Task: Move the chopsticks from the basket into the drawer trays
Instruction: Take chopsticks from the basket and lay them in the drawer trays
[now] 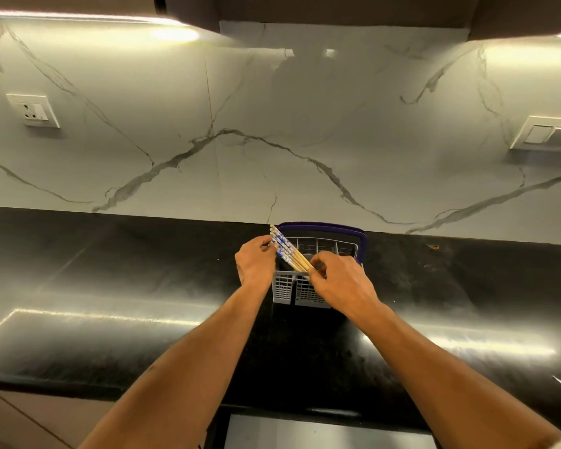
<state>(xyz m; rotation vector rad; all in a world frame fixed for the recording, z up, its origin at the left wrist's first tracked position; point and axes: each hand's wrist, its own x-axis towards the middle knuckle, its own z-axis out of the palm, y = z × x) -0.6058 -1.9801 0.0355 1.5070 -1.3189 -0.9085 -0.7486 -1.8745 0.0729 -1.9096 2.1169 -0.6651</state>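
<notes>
Gathering the chopsticks [287,251] above the basket [300,291], both hands, left [256,262] and right [344,280], pinch them; drawer unseen, nothing moved yet

A black, glossy stone surface [110,286] runs the full width, with bright streaks of reflected light along its near part. Behind it rises a white marble backsplash [272,140] with grey veins. A white wall socket [33,110] is set on the backsplash at the left, and a white switch plate [546,134] at the right edge. Dark upper cabinets [337,11] hang overhead, lit strips glowing beneath them. A small orange speck [433,246] lies near the surface's back edge, right of centre.
</notes>
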